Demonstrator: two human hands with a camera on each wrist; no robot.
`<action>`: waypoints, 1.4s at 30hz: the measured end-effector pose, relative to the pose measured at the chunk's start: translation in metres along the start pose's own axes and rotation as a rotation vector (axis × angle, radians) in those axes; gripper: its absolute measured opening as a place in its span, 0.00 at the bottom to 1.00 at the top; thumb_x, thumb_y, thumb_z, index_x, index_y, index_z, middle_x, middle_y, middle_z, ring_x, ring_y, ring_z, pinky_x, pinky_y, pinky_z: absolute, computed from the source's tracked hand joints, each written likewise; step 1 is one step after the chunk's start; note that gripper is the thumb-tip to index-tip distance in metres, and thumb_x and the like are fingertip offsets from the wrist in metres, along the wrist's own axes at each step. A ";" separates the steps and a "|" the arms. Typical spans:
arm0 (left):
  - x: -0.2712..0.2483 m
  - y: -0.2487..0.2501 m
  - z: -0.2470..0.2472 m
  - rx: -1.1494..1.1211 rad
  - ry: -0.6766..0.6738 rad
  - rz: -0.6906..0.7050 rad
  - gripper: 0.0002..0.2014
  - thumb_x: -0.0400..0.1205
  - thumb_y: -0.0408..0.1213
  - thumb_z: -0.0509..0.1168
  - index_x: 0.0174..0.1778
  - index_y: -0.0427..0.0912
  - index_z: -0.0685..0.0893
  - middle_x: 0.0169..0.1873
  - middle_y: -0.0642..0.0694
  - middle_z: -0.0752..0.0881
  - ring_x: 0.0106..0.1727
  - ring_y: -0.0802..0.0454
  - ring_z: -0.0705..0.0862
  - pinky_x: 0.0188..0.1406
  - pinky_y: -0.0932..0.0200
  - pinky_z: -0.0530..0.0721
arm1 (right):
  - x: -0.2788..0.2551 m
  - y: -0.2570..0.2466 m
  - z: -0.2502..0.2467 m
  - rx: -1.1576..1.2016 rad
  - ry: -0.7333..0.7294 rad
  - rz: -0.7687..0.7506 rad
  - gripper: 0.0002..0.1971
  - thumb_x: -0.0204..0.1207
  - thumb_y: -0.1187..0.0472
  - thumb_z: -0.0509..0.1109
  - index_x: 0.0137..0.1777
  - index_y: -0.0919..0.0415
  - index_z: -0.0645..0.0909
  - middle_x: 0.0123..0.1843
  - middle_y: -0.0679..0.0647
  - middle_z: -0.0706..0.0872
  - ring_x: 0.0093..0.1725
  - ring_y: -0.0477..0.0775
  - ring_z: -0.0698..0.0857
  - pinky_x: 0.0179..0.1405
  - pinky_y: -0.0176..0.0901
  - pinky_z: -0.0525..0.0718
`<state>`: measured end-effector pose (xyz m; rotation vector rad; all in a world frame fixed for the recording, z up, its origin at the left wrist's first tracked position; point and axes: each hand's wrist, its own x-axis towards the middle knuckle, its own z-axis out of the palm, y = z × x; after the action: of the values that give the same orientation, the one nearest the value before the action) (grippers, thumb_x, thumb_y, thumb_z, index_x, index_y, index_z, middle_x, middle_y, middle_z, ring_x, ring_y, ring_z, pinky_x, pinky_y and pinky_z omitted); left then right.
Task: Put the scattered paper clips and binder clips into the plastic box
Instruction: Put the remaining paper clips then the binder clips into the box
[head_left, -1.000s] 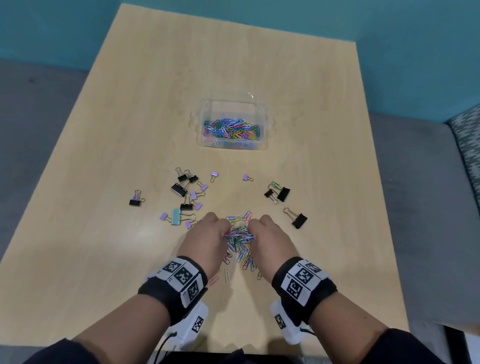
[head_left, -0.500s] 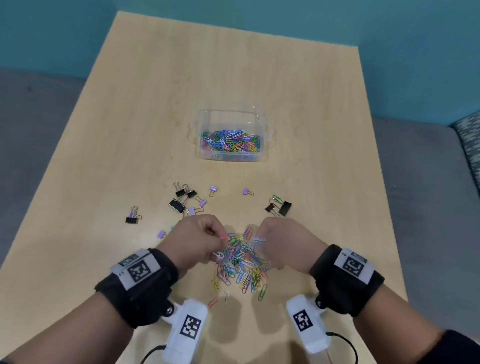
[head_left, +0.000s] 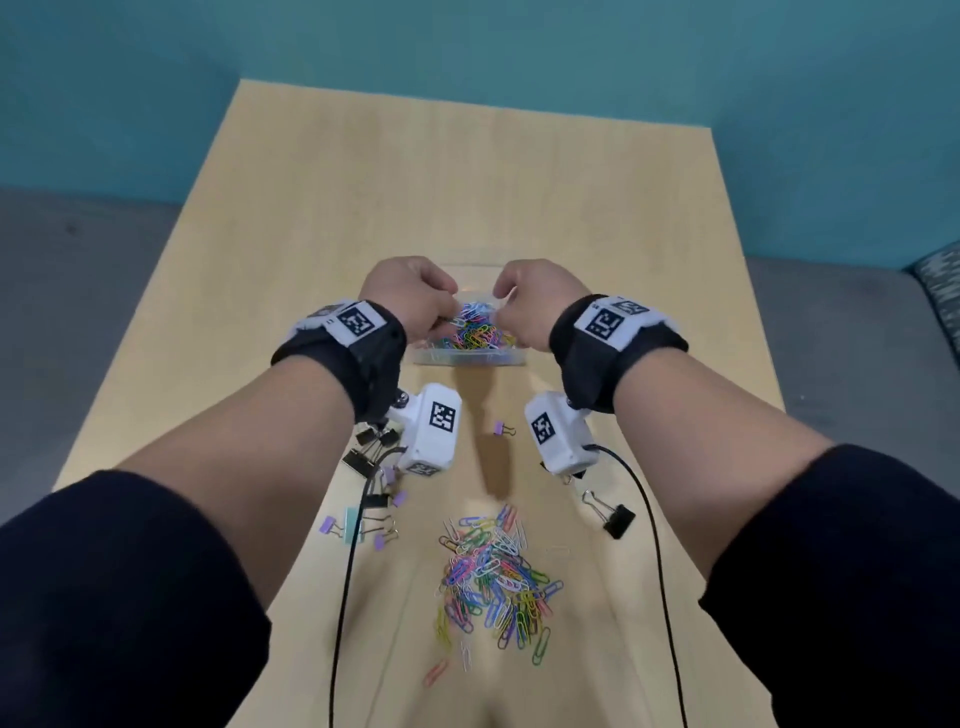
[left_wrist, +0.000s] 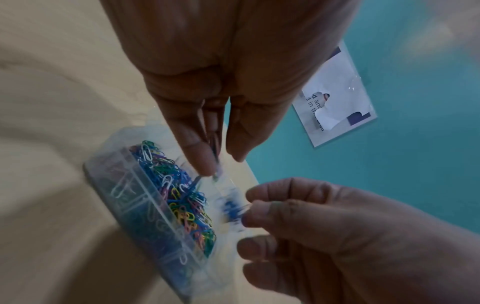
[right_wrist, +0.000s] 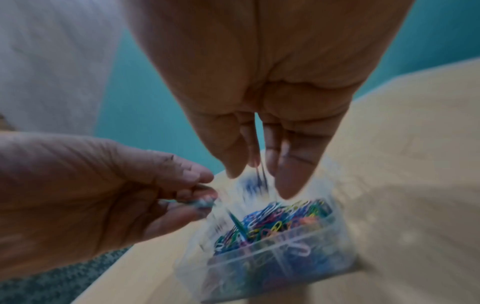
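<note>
The clear plastic box (head_left: 467, 358) stands mid-table, holding many coloured paper clips (head_left: 475, 332). Both hands hover right over it, fingers pointing down. My left hand (head_left: 447, 319) pinches a few paper clips at its fingertips (left_wrist: 205, 164), above the box (left_wrist: 124, 205). My right hand (head_left: 506, 312) likewise has thin clips between its fingers (right_wrist: 283, 174), and blurred clips drop from it toward the box (right_wrist: 272, 263). A loose pile of paper clips (head_left: 493, 571) lies on the table nearer to me.
Binder clips lie scattered between box and pile: a black one (head_left: 615, 519) on the right, a small purple one (head_left: 501, 428) in the middle, a black, purple and teal cluster (head_left: 363, 488) on the left. Camera cables hang from both wrists.
Both hands lifted a bunch of paper clips off the near pile and carried it forward to above the box. Clips are now falling into it.
</note>
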<state>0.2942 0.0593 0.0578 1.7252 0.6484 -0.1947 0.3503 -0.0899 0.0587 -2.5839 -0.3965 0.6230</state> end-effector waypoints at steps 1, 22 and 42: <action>0.000 -0.003 -0.003 0.012 -0.001 0.007 0.09 0.72 0.21 0.70 0.35 0.40 0.83 0.37 0.39 0.83 0.34 0.43 0.86 0.36 0.51 0.90 | -0.003 0.004 -0.001 -0.036 0.017 0.009 0.14 0.73 0.60 0.69 0.59 0.56 0.80 0.53 0.54 0.86 0.50 0.58 0.86 0.47 0.44 0.83; -0.196 -0.185 0.010 1.072 -0.349 0.862 0.19 0.76 0.40 0.56 0.58 0.43 0.86 0.59 0.47 0.86 0.60 0.46 0.83 0.62 0.54 0.80 | -0.241 0.097 0.135 -0.372 -0.174 -0.484 0.33 0.67 0.66 0.53 0.76 0.67 0.67 0.76 0.62 0.72 0.76 0.63 0.70 0.72 0.53 0.74; -0.195 -0.184 0.045 0.905 -0.141 0.346 0.14 0.76 0.37 0.66 0.58 0.48 0.79 0.51 0.48 0.72 0.48 0.48 0.70 0.46 0.51 0.79 | -0.234 0.058 0.160 -0.208 -0.034 -0.113 0.17 0.71 0.71 0.61 0.58 0.57 0.75 0.59 0.56 0.72 0.53 0.60 0.72 0.47 0.48 0.77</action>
<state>0.0465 -0.0226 -0.0201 2.6250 0.1261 -0.4005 0.0813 -0.1699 -0.0129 -2.7256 -0.6453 0.6150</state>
